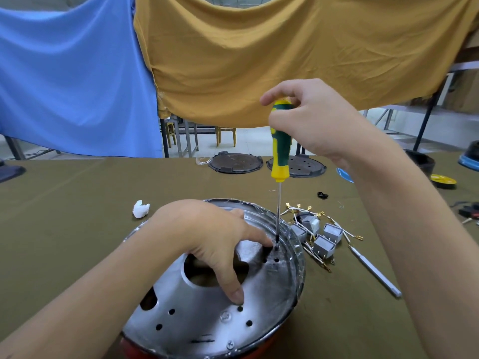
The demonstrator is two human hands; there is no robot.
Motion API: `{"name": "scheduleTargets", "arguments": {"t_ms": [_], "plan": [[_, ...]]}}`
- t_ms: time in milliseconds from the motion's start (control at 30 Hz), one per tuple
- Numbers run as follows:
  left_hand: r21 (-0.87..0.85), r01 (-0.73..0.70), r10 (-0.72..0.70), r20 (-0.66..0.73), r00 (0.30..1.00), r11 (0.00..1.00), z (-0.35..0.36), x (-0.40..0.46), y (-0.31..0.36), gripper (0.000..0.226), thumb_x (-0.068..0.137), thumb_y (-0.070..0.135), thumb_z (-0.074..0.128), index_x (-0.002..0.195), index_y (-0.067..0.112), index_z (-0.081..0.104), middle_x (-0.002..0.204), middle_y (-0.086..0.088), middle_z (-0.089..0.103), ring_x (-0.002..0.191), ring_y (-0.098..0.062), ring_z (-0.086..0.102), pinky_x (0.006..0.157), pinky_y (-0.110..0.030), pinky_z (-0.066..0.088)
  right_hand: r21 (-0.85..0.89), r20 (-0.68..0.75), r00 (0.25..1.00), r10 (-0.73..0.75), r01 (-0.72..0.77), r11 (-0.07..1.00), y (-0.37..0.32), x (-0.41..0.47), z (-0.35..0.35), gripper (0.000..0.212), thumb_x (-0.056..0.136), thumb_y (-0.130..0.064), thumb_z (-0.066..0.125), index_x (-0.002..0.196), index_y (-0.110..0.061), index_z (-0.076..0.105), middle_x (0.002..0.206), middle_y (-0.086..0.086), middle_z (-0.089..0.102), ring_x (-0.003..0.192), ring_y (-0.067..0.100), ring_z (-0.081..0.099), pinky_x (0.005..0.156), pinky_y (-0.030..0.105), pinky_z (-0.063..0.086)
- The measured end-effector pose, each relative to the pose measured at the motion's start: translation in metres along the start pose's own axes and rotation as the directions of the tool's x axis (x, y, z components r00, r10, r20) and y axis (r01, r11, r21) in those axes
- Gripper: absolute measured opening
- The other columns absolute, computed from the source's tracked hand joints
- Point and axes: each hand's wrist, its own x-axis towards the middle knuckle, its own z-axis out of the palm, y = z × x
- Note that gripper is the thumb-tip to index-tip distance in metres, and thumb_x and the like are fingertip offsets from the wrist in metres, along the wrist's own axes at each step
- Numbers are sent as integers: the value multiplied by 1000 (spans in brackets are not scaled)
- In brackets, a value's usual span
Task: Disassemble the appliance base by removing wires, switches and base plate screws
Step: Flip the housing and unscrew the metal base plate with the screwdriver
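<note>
- Nearest: appliance base (207, 301), inverted on the table, red rim below, silver base plate (261, 304) uppermost; one screw (230, 344) seated at the near edge, so plate removal judged unfinished.
- Left hand (207, 237) spread flat on the plate, fingers straight, steadying, gripping nothing.
- Right hand (311, 120) wrapped round the handle of a green-and-yellow screwdriver (279, 151), upright, tip at a far-side hole; whether on a screw head, not discernible.
- Beside the base, right: detached grey switches (324, 242) with white wires (339, 229); that stage judged done.
- Olive table cloth (77, 229); crumpled tissue (140, 209); two dark round lids (234, 164) at the far edge.
- Beyond: blue drape (64, 73), mustard drape (259, 47), stools on a pale floor.
</note>
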Motion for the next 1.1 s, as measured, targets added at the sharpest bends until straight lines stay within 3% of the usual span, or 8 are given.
{"name": "scheduleTargets", "arguments": {"t_ms": [133,300,400,567,733,833,967,1100], "plan": [[8,2,-2,6,1000,1000,0,0,0,96,67,63,80,139,69,17,133,11,27,119,-21,45,89,-34,47,13,9,999,43,-43,999,-2,-1,1,18,84,-22,58,98,-25,68,75,-7,57,65,12,50,57,26,40],[11,14,-14,20,1000,1000,0,0,1,96,66,62,81,138,70,17,143,8,24,129,-25,43,100,-41,48,66,42,997,-62,59,996,-3,-3,2,11,85,-30,76,92,-22,73,77,-5,54,61,10,45,56,21,36],[16,10,-10,23,1000,1000,-1,-1,1,96,67,62,80,138,70,17,142,7,24,128,-25,43,100,-42,48,46,26,998,-52,51,998,-3,-2,-1,10,86,-25,72,95,-26,74,74,-11,52,58,5,46,55,19,36],[18,4,-5,15,1000,1000,-1,0,1,96,67,62,80,139,69,17,135,9,27,122,-24,47,93,-36,49,17,-12,999,39,-39,999,-2,-1,-3,22,84,-22,55,100,-28,70,74,-15,55,48,1,44,47,18,34],[7,5,-5,19,1000,1000,-1,0,2,95,67,61,81,138,70,17,131,8,29,121,-24,47,83,-33,47,66,46,998,-46,43,997,-2,-2,-1,6,84,-28,70,88,-24,73,64,-11,52,47,3,40,45,17,30],[-1,2,-2,23,1000,1000,-2,1,1,95,68,62,80,139,69,17,129,9,28,121,-23,46,80,-33,45,63,36,997,-65,63,996,0,-1,-1,8,85,-31,75,91,-25,74,65,-12,52,47,2,44,48,17,33],[25,-2,2,-8,1000,1000,-1,0,1,86,72,66,74,141,63,22,122,15,31,109,-16,46,66,-27,37,71,32,999,-15,13,997,0,0,-3,23,86,-17,58,102,-28,70,71,-8,56,39,3,41,39,14,31],[35,-7,12,-124,992,999,-7,3,1,71,79,64,67,141,51,35,125,14,49,114,-17,52,86,-34,47,93,37,999,-16,12,996,-3,-2,-4,14,85,-24,63,96,-25,72,62,-14,61,43,1,45,42,13,35]]}}
